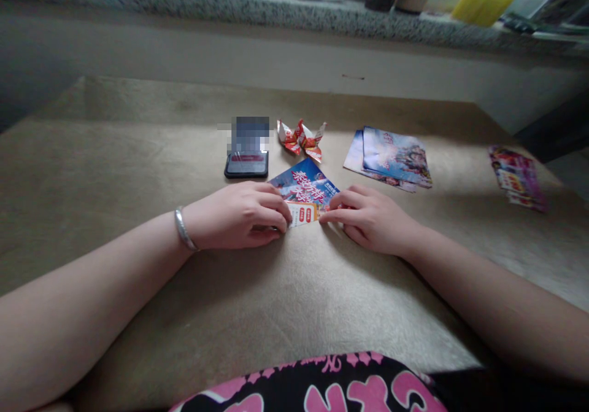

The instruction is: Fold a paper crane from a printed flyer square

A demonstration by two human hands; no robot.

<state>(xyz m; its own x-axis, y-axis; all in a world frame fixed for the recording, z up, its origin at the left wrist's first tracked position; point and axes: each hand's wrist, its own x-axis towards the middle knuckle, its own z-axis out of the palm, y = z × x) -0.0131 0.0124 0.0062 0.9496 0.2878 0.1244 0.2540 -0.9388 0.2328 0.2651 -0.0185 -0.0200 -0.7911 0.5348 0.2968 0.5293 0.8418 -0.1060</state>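
Note:
A blue printed paper sheet (301, 178) with large red-and-white lettering lies in front of me, one corner pointing away. Its near edge is folded over, showing a white and orange printed side (302, 213). My left hand (246, 214), a silver bangle on its wrist, has curled fingers closed on the left part of the sheet. On the right corner, the thumb and fingers of my right hand (368, 218) pinch the paper near the fold. The fingers hide both side corners. Just beyond the sheet stands a folded red-and-white paper figure (301, 140).
A phone (247, 148) lies on the table (184, 314), left of the folded figure. Several printed sheets (396, 157) are stacked to the right, and a purple-red printed leaflet (518, 178) lies farther right. Behind, a stone windowsill (184, 7) holds containers and a yellow sponge-like block (482, 7).

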